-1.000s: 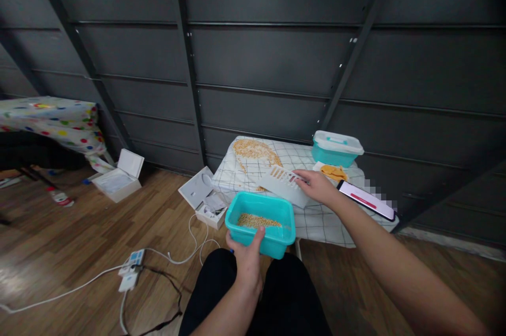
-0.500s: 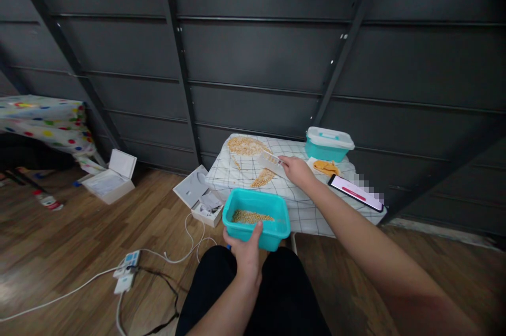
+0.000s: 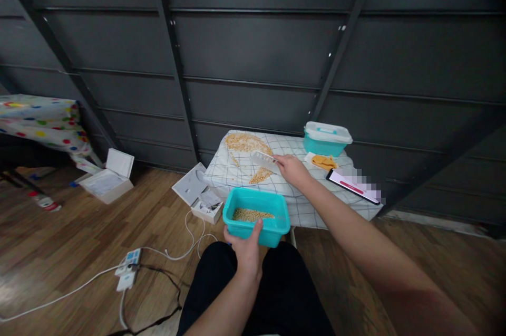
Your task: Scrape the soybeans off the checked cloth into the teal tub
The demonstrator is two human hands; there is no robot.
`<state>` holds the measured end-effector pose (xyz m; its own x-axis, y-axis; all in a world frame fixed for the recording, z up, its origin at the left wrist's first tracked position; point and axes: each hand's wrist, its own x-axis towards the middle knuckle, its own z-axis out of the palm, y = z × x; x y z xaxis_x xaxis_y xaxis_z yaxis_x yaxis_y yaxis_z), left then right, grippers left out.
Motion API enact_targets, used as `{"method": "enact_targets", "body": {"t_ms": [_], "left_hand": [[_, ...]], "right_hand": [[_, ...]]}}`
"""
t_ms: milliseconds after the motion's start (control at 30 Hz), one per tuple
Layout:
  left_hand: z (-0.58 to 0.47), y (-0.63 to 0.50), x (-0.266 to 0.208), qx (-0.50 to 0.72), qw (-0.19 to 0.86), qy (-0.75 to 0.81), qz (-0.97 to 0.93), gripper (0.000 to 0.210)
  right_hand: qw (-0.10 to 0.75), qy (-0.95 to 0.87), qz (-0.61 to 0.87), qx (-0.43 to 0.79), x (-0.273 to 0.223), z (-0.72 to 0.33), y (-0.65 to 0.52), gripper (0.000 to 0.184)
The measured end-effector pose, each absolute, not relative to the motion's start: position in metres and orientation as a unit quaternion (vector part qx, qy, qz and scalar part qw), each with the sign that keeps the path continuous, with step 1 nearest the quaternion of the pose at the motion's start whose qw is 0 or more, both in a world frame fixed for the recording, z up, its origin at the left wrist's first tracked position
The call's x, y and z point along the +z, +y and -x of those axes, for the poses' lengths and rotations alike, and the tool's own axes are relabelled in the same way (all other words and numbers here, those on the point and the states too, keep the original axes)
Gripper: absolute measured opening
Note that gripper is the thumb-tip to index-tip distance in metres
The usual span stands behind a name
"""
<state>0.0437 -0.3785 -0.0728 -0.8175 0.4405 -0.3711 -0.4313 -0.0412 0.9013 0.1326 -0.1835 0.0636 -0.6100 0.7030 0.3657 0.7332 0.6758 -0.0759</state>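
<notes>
A: What is the left hand (image 3: 245, 249) doing?
B: It holds a turquoise tub (image 3: 272, 239) by the near side, thumb over the rim and fingers curled below. The tub sits above the knees of the black trousers (image 3: 302, 291), just in front of the table's near edge.

A: Anything inside?
B: A layer of dry yellow grains (image 3: 251, 214) (soybeans or corn, too small to tell) covers part of the floor of it.

A: And the right hand (image 3: 291, 170)?
B: Closed on the edge of a slotted white plastic tray (image 3: 263, 161), which is tilted over the checked tablecloth (image 3: 312, 207). I cannot tell whether its far edge touches the cloth.

A: Where are the loose grains?
B: A broad patch (image 3: 245, 141) spreads at the back left of the table, and a smaller heap (image 3: 261, 175) lies just in front of the tray.

A: What else is up there?
B: On the right, a turquoise box with a translucent lid (image 3: 327, 145) stands at the back. In front of it lies a yellow cloth (image 3: 324, 162), then a phone (image 3: 351, 186) with a red bar on its lit screen.
</notes>
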Motion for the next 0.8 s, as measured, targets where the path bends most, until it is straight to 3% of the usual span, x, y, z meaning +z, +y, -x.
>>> {"method": "enact_targets", "body": {"t_ms": [200, 333, 800], "left_hand": [[-0.044, -0.379, -0.08, 0.727, 0.328, 0.603, 0.008, 0.114], [-0.046, -0.376, -0.077, 0.733, 0.365, 0.574, 0.012, 0.105], [-0.04, -0.357, -0.055, 0.751, 0.342, 0.565, -0.003, 0.1]], "right_hand": [[0.154, -0.905, 0.394, -0.042, 0.064, -0.129, -0.184, 0.039], [0.146, -0.912, 0.381, -0.034, 0.067, -0.127, -0.183, 0.039], [0.11, -0.93, 0.351, -0.014, 0.077, -0.122, -0.191, 0.035]]}}
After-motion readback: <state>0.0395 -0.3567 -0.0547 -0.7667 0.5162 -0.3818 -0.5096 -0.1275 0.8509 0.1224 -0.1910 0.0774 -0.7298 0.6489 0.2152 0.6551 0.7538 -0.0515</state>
